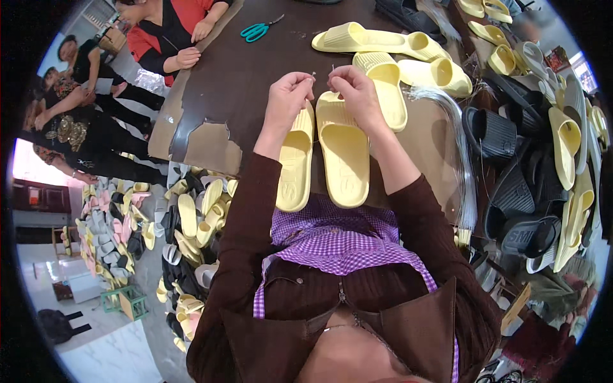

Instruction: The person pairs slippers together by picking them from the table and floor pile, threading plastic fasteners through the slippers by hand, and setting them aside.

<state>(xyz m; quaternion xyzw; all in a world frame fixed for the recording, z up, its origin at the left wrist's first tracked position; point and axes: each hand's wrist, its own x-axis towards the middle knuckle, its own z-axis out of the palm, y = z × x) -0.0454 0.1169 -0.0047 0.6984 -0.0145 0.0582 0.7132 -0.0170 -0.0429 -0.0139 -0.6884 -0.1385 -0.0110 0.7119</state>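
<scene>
Two yellow slide sandals stand side by side at the table's near edge, a left sandal [295, 167] and a right sandal [345, 159], toe straps pointing away from me. Over the left one's strap, my left hand [290, 96] is closed in a pinch, a tiny pale tip showing at its fingers. My right hand [357, 94] pinches just above the right strap, with a thin bit sticking up. What the fingers hold is too small to make out. Beside my right hand lies another yellow slide [387, 89]. A bundle of thin clear strands [461, 140] hangs along the table's right side.
More yellow slides [377, 41] lie at the far right. Teal-handled scissors [255, 32] rest on the dark table [223, 83], whose left covering is torn. Black slides [511, 153] crowd the right. Piled slides [191, 217] cover the floor at left. A person in red [169, 38] leans at the far left edge.
</scene>
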